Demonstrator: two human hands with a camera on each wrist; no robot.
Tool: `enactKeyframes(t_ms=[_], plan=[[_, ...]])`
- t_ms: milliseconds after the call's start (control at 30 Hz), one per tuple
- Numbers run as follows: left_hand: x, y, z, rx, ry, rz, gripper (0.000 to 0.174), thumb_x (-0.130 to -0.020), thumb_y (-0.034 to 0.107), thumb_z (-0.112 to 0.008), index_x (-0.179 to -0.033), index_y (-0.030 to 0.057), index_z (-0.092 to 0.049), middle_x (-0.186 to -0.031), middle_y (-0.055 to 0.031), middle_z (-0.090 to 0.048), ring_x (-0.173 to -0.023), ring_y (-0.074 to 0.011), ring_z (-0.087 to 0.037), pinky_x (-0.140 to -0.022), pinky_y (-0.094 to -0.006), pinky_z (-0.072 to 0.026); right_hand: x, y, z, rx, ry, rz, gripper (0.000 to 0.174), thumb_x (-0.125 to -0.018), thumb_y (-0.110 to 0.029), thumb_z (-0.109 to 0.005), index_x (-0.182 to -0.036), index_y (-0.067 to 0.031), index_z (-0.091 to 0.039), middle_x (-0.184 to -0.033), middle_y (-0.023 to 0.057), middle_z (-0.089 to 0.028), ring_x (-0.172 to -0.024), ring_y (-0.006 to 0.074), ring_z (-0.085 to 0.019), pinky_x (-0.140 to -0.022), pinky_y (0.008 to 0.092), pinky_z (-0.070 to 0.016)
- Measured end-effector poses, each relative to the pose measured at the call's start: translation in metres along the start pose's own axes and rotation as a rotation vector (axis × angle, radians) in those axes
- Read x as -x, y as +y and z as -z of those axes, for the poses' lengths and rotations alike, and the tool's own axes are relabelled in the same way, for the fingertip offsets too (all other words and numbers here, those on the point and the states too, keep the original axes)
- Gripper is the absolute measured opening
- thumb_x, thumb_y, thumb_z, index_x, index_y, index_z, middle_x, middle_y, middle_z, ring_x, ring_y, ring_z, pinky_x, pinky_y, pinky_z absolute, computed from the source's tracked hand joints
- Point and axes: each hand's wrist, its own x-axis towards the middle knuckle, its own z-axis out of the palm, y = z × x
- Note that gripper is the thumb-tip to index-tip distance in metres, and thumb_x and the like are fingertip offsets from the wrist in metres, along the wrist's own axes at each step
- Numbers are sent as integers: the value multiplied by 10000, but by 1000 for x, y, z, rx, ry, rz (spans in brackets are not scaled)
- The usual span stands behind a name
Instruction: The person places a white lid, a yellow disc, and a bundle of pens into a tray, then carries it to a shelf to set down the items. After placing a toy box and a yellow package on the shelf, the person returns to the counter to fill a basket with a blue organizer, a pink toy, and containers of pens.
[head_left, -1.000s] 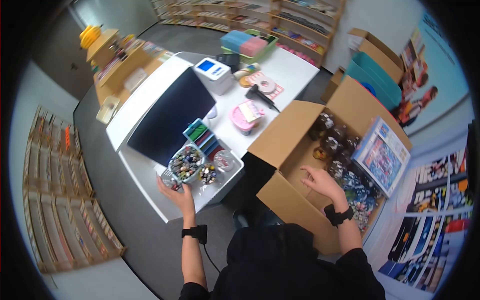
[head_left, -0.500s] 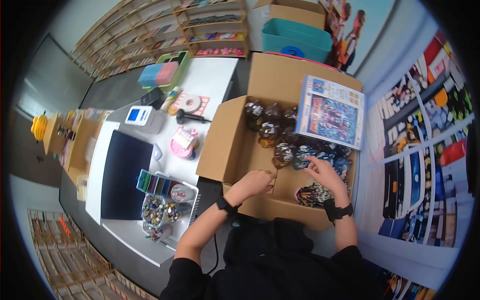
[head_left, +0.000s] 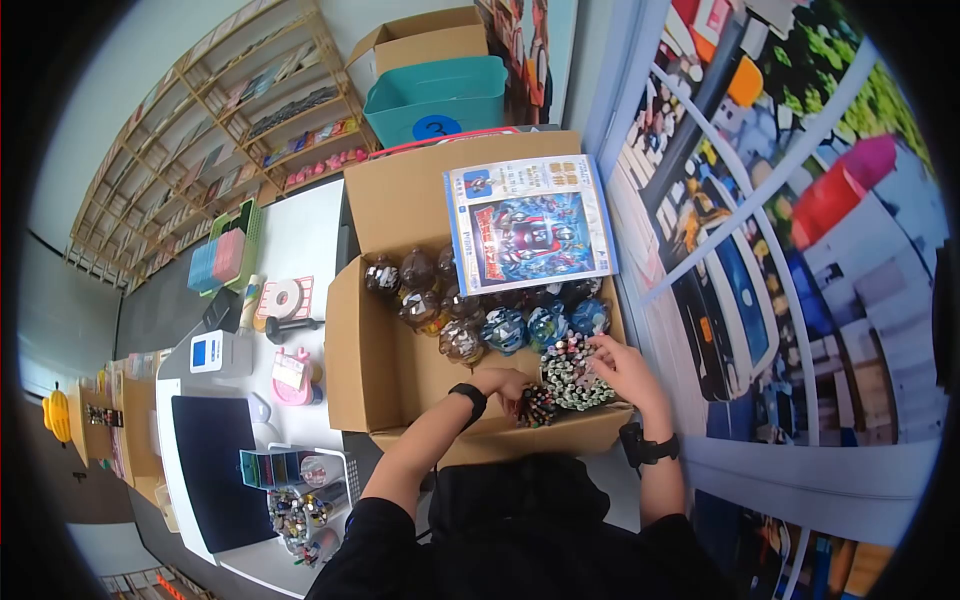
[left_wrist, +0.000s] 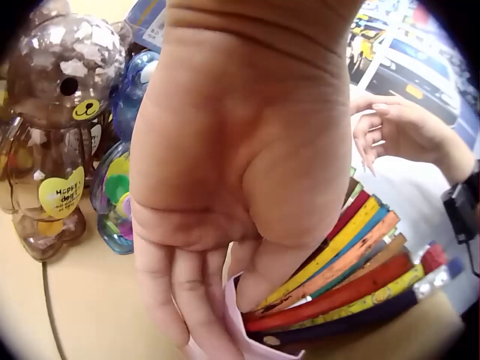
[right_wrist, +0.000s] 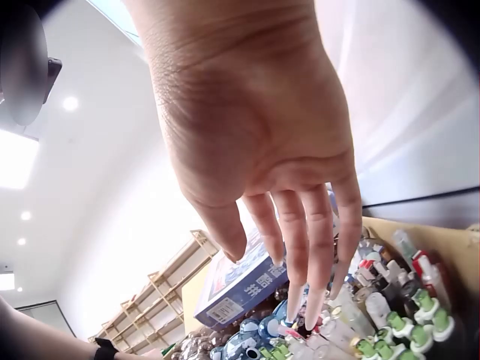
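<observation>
My left hand (head_left: 502, 384) reaches into a large cardboard box (head_left: 362, 345). Its thumb sits inside the rim of a pink holder (left_wrist: 241, 326) and its fingers lie outside, gripping the wall. Pencils (left_wrist: 337, 259) in several colours fan out of that holder. Beside it stands a dense bunch of pens (head_left: 572, 378), many with light green and white ends. Over these pens my right hand (head_left: 630, 376) hangs with loosely extended fingers, the fingertips right at the pen tops. Brown see-through bear-shaped jars (left_wrist: 66, 142) and blue ones (head_left: 504, 330) stand farther back in the box.
A flat boxed puzzle (head_left: 530, 225) leans over the jars at the back. To the left is a white desk (head_left: 300, 220) with a monitor (head_left: 210, 470), a small printer (head_left: 222, 352) and cups of pens. A teal bin (head_left: 440, 95) stands behind; a printed wall borders the right.
The view has turned toward the box. My left hand has left the desk's pen cups and now grips the pink holder in the box. My right hand has moved over the pens.
</observation>
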Motion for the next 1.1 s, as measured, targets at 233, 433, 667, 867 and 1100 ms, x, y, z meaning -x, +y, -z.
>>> enactKeyframes(t_ms=[233, 433, 667, 867, 1100], plan=[[8, -14, -16, 115, 140, -107, 635, -720, 7, -581, -1334, 70, -433, -817, -142, -684, -691, -210, -681, -623, -321, -549, -1, 3, 3, -11, 8, 15, 300, -848, -129, -625, -1109, -4, -548, -789, 127, -646, -688, 224, -633, -648, 320, -492], [33, -2, -17, 75, 374, -135, 324, -777, 56, -534, -1093, -2, -576, -749, -115, -680, -652, -214, -676, -614, -335, -546, -12, -3, -2, -2, -35, 69, 303, -854, -129, -623, -1122, -12, -546, -781, 119, -642, -688, 199, -642, -630, 310, -494], [171, 0, -43, 360, 903, -190, 138, -817, 12, -450, -863, -57, -560, -671, -137, -657, -571, -211, -672, -569, -324, -555, -41, -58, -49, 94, -173, 189, 313, -857, -119, -612, -1150, -31, -542, -787, 88, -639, -674, 174, -628, -640, 301, -489], [300, -23, -141, 547, 1474, -47, 158, -811, 9, -428, -828, -42, -577, -566, -104, -607, -509, -184, -638, -545, -322, -531, -57, -122, -141, 38, -418, 395, 311, -856, -109, -598, -1151, -24, -543, -787, 106, -636, -695, 172, -632, -652, 291, -495], [339, -89, -310, 604, 1943, 482, 208, -771, 108, -489, -884, -30, -596, -662, -217, -615, -685, -385, -625, -668, -447, -485, -31, -190, -271, 18, -790, 525, 302, -848, -116, -601, -1127, -7, -560, -747, 102, -628, -649, 166, -618, -630, 282, -494]])
